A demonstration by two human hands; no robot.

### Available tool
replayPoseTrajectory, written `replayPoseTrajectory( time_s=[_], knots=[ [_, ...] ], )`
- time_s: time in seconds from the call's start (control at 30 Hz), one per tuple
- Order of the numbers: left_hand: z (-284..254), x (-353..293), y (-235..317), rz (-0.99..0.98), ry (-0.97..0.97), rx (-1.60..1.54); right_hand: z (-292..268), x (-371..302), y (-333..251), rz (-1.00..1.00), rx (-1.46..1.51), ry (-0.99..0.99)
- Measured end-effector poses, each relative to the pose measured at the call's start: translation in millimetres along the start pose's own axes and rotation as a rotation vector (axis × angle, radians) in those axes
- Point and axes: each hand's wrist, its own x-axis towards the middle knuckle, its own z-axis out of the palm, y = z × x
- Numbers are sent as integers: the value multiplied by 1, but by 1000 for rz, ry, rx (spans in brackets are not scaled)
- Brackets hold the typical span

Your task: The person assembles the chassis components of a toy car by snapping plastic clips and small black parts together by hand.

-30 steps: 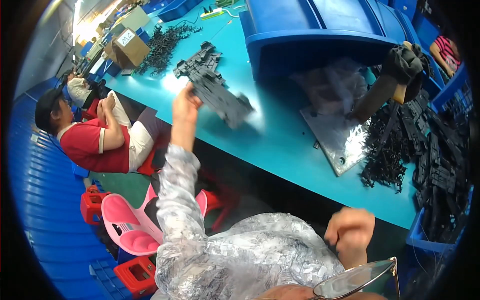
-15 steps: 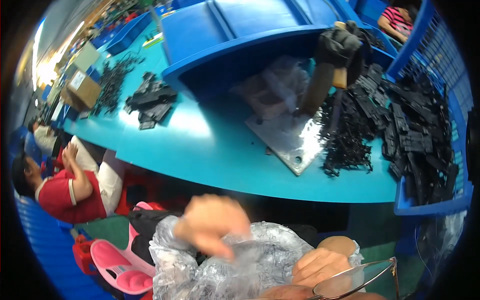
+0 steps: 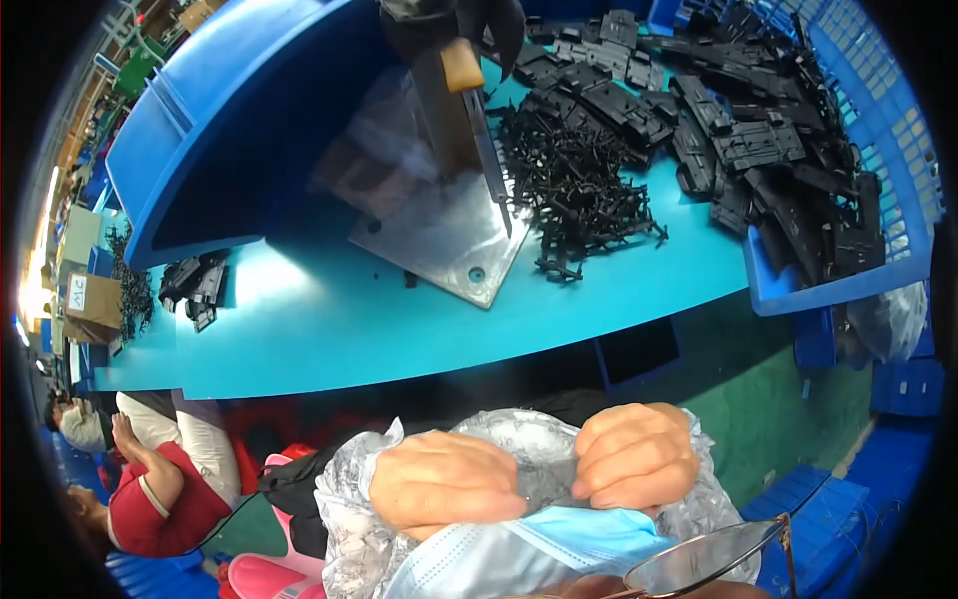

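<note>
From where I stand, the turquoise table (image 3: 619, 309) curves along its near edge. A big blue bin (image 3: 299, 130) lies tipped at its left part, with a few black parts (image 3: 203, 285) by the mouth and a cardboard box (image 3: 92, 319) at the left end. A metal plate (image 3: 439, 245) sits mid-table; small black pieces (image 3: 574, 190) heap at its right edge, and larger black mouldings (image 3: 758, 140) fill the right end, spilling into a blue basket (image 3: 848, 285). Past the left end sits a co-worker in red (image 3: 165, 499); the floor (image 3: 788, 399) is green.

Both hands are off the near edge, in front of the patterned garment (image 3: 529, 429): left hand (image 3: 444, 484) and right hand (image 3: 636, 456) slightly apart, backs up, fingers curled under. The light blue mask (image 3: 589, 534) lies just below them; I can't tell whether either hand pinches anything.
</note>
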Motion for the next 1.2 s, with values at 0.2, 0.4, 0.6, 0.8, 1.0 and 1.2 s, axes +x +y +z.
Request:
replayPoseTrajectory(
  time_s=[0.2,0.4,0.6,0.8,1.0,1.2],
  knots=[
    [10,32,-6,-14,33,-230,-3,9,0,-1,-95,79],
    [42,33,-5,-263,306,-343,-18,6,4,152,207,40],
    [13,17,-30,-137,-285,-573,-24,39,1,252,332,-96],
    [19,13,-37,-119,-302,-665,-26,42,1,322,384,-150],
    [26,10,-31,-260,-247,-622,-26,39,4,215,331,-83],
    [23,1,-37,-203,-390,-385,-31,44,10,112,563,-264]
  ],
)
